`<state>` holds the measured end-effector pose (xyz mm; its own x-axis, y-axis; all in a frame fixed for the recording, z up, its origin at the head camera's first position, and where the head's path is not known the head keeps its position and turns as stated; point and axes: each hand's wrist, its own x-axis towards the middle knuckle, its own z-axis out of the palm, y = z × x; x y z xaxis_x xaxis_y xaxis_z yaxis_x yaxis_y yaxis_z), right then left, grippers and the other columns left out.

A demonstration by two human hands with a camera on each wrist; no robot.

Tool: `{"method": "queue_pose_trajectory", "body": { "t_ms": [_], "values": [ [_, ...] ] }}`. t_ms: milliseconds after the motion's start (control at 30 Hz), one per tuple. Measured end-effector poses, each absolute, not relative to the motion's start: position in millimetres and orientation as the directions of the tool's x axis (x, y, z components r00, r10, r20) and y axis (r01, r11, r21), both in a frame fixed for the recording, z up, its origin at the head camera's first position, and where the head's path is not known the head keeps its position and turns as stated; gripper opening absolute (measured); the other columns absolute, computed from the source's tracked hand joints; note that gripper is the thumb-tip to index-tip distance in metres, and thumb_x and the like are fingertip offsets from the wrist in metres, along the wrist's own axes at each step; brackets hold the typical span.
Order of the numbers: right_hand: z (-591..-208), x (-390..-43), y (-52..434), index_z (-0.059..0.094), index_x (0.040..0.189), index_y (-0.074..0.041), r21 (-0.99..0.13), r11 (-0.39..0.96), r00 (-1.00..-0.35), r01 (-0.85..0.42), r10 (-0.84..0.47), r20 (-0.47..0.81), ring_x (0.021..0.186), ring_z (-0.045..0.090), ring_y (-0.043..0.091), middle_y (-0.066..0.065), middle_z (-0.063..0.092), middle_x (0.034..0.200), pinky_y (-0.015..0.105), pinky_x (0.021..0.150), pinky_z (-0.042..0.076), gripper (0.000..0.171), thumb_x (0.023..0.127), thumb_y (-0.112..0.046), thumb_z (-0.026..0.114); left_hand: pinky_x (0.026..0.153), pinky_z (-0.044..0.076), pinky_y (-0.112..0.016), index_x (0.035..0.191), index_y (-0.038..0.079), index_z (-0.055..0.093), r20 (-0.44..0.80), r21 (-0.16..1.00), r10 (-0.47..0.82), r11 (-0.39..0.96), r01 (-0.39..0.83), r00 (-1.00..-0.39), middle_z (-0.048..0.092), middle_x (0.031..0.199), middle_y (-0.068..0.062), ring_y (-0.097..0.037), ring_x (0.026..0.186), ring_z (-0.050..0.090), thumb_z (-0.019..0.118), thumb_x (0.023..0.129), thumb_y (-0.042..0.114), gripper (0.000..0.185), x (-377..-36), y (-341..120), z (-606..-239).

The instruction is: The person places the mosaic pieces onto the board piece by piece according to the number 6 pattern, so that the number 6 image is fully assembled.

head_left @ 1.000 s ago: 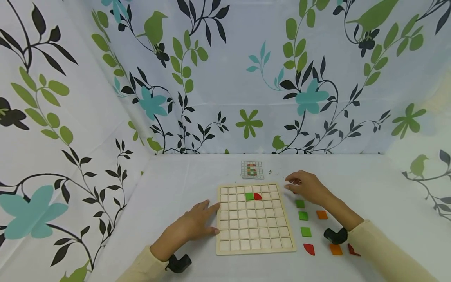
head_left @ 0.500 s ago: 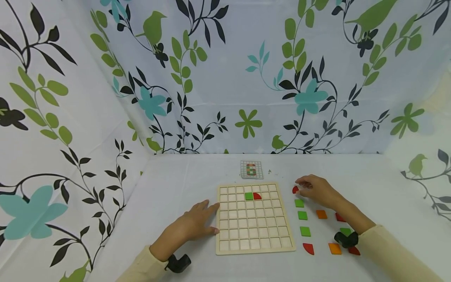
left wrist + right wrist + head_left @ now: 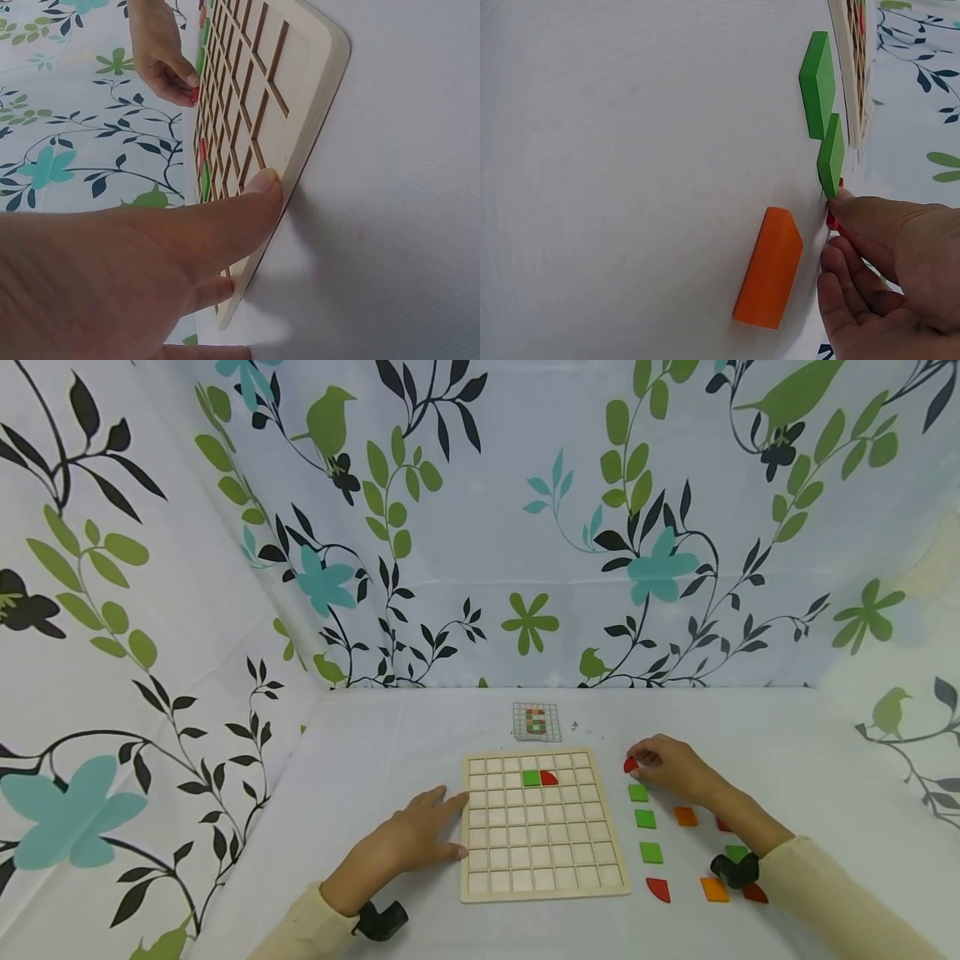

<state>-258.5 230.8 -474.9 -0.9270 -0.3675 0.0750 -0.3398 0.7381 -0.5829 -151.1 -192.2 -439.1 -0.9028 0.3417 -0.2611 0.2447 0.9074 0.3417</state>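
Shifted rightward: right hand [image 3: 672, 768], now pinching a red quarter-circle tile [image 3: 631, 765] beside pale wooden grid board [image 3: 543, 896]; left hand [image 3: 412, 835], spread, touching its edge. Seated: green square tile [image 3: 531, 778], second red quarter-circle [image 3: 549, 777]; loose green, orange and red tiles [image 3: 651, 853] remain outside.

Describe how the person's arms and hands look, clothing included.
The left sleeve and right sleeve are plain pale cream. Beside the end of each is a small black device. The left hand and right hand are ungloved.

White sheeting [image 3: 472, 518] printed with green birds [image 3: 327, 425] and black leaves [image 3: 85, 406] screens off a smooth white tabletop [image 3: 375, 760], the room type unclear.
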Motion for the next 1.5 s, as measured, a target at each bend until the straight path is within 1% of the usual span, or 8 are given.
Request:
{"method": "queue_pose_trajectory", "body": {
  "t_ms": [233,400,667,900,1167,1500],
  "values": [
    [-473.3,-260.3,229.1,0.069,0.112,-0.002,-0.558,0.747,-0.921,-0.362,-0.378,0.093,0.095,0.058,0.026,0.006,0.063,0.103,0.047,0.090,0.051,0.022,0.093,-0.011,0.073,0.102,0.033,-0.069,0.154,0.017,0.042,-0.253,0.313,0.339,0.915,0.255,-0.906,0.033,0.155,-0.022,-0.045,0.141,0.032,0.075,0.088,0.046,0.079,-152.9,-191.7,-437.1],
    [-473.2,-261.2,227.7,0.069,0.109,-0.003,-0.554,0.748,-0.918,-0.364,-0.389,0.078,0.094,0.058,0.024,0.005,0.063,0.101,0.046,0.089,0.051,0.019,0.093,-0.010,0.073,0.102,0.034,-0.069,0.153,0.018,0.043,-0.255,0.308,0.332,0.918,0.249,-0.908,0.034,0.155,-0.022,-0.044,0.141,0.032,0.076,0.087,0.047,0.080,-153.2,-191.4,-440.1],
    [-473.4,-260.4,226.2,0.069,0.111,-0.004,-0.551,0.756,-0.920,-0.354,-0.387,0.061,0.095,0.058,0.024,0.006,0.063,0.104,0.047,0.090,0.052,0.020,0.094,-0.011,0.072,0.102,0.034,-0.068,0.153,0.018,0.043,-0.251,0.303,0.334,0.919,0.254,-0.909,0.035,0.155,-0.022,-0.043,0.141,0.033,0.076,0.087,0.046,0.080,-151.8,-192.2,-440.2],
    [-473.3,-260.0,226.9,0.068,0.111,-0.004,-0.545,0.755,-0.916,-0.365,-0.396,0.064,0.095,0.057,0.024,0.005,0.062,0.102,0.046,0.090,0.051,0.019,0.094,-0.012,0.072,0.102,0.032,-0.069,0.155,0.017,0.039,-0.264,0.306,0.338,0.918,0.254,-0.904,0.031,0.157,-0.023,-0.045,0.142,0.030,0.074,0.090,0.045,0.079,-151.6,-191.8,-439.9],
    [-476.6,-261.6,229.0,0.068,0.112,-0.005,-0.539,0.750,-0.908,-0.383,-0.412,0.073,0.096,0.057,0.022,0.004,0.061,0.104,0.045,0.090,0.051,0.020,0.094,-0.013,0.072,0.101,0.033,-0.071,0.154,0.015,0.042,-0.249,0.327,0.338,0.911,0.249,-0.908,0.033,0.155,-0.024,-0.045,0.141,0.032,0.075,0.088,0.045,0.079,-149.0,-190.5,-435.8],
    [-475.6,-263.3,228.7,0.067,0.112,-0.006,-0.540,0.743,-0.901,-0.396,-0.427,0.073,0.097,0.056,0.023,0.004,0.061,0.105,0.046,0.092,0.050,0.020,0.094,-0.015,0.072,0.101,0.033,-0.071,0.153,0.016,0.042,-0.248,0.328,0.339,0.911,0.251,-0.908,0.034,0.155,-0.023,-0.045,0.141,0.032,0.075,0.088,0.045,0.079,-148.9,-190.5,-436.9]
  ]
}}
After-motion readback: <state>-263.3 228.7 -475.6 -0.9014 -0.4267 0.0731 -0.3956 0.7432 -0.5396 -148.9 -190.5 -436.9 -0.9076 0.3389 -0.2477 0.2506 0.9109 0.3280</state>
